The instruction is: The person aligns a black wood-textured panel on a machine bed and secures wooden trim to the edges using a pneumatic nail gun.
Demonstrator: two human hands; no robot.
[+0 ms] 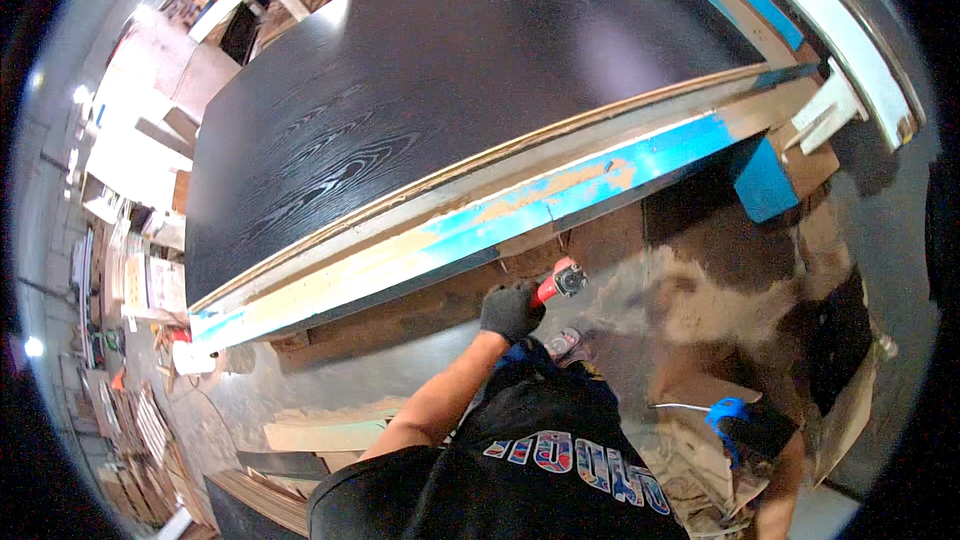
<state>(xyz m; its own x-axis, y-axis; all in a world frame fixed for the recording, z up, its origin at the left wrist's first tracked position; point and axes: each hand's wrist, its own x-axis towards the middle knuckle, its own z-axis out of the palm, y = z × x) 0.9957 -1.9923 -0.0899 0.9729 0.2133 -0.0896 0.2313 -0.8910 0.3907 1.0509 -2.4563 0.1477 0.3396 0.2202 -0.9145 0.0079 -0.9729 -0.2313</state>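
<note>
Dusty floor (400,342) ran below a beam (560,195), partly bare, partly blue; left hand (512,312) gripped red tool (548,290), right hand (765,430) blue tool (727,410).

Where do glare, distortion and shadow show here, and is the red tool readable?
Head view: glare whitens the far left edge of the black panel; head view: fisheye curves the white beam at right; head view: the floor darkens beneath the panel; head view: the red tool reads fairly clearly.
</note>
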